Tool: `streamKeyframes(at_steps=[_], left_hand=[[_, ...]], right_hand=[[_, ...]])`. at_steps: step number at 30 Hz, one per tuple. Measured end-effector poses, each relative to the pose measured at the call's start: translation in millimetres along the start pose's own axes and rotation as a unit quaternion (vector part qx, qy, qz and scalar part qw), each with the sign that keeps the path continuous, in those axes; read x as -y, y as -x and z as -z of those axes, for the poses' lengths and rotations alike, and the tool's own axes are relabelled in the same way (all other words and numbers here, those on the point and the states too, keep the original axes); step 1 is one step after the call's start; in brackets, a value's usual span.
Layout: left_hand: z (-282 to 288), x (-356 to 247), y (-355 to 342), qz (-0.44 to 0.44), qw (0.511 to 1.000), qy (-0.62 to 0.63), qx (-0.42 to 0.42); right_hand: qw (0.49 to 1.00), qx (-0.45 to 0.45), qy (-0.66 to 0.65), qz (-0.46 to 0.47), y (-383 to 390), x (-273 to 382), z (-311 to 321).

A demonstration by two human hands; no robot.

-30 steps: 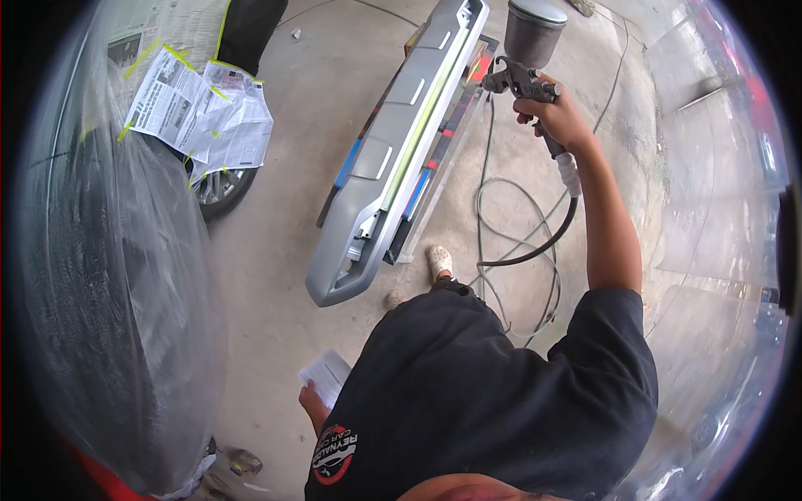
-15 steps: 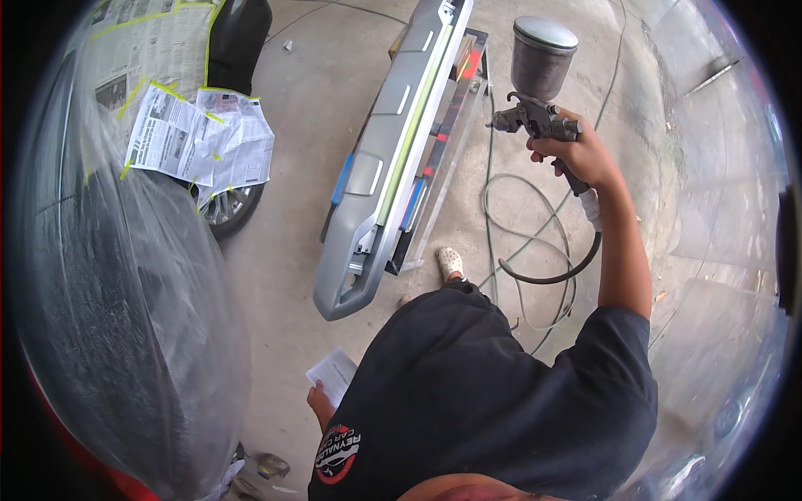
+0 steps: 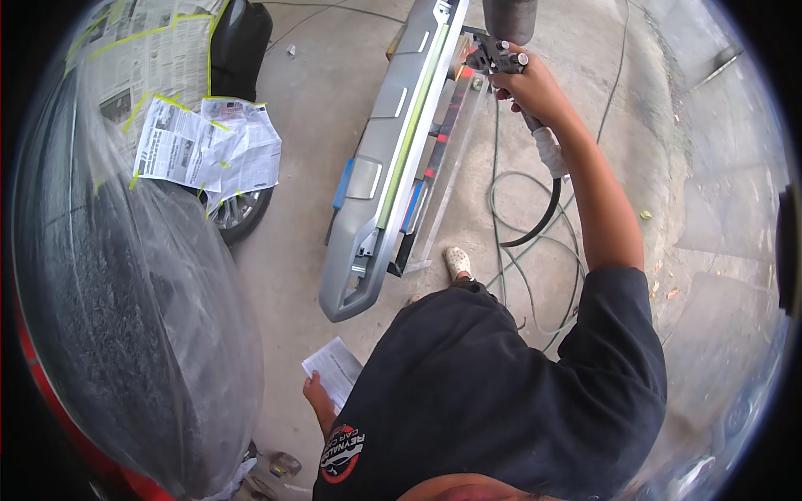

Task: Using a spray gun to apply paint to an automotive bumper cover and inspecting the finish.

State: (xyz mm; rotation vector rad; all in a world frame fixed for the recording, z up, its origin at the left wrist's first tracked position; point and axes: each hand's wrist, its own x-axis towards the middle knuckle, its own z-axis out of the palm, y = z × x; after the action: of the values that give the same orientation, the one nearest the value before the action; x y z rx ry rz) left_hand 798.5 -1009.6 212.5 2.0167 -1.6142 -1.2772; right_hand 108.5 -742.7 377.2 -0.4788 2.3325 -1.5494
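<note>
Well left of the grey bumper (image 3: pixel 383 134), I saw cloudy plastic sheeting (image 3: pixel 142 317) blurring whatever it covered, and taped paper (image 3: pixel 209 154) hiding the upper part of a wheel (image 3: pixel 244 215). Just off the bumper's near end, on its left, the left hand (image 3: pixel 317 394) was closed on a white sheet (image 3: pixel 336 367); the shirt (image 3: pixel 501 384) covered most of that arm. The bumper's far end ran out of my frame. Right of it, the right hand (image 3: pixel 531 86) was wrapped around the spray gun (image 3: pixel 499 60), whose cup was cut off at the top; I couldn't tell how far the trigger was pressed. Farther right of the bumper lay a looped hose (image 3: pixel 528 284).
</note>
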Motion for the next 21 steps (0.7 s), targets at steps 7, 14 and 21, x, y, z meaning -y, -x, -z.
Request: streamKeyframes(at_steps=[7, 14, 21], left_hand=[[0, 29, 16, 0.027, 0.999, -0.033, -0.013], [8, 59, 21, 0.012, 0.998, -0.052, -0.014], [17, 68, 18, 0.018, 0.999, -0.029, 0.008]], right_hand=[[0.996, 0.083, -0.029, 0.024, -6, 14, -8], [0.990, -0.068, 0.054, 0.114, -20, -12, -10], [0.995, 0.095, -0.022, 0.001, 37, 0, 6]])
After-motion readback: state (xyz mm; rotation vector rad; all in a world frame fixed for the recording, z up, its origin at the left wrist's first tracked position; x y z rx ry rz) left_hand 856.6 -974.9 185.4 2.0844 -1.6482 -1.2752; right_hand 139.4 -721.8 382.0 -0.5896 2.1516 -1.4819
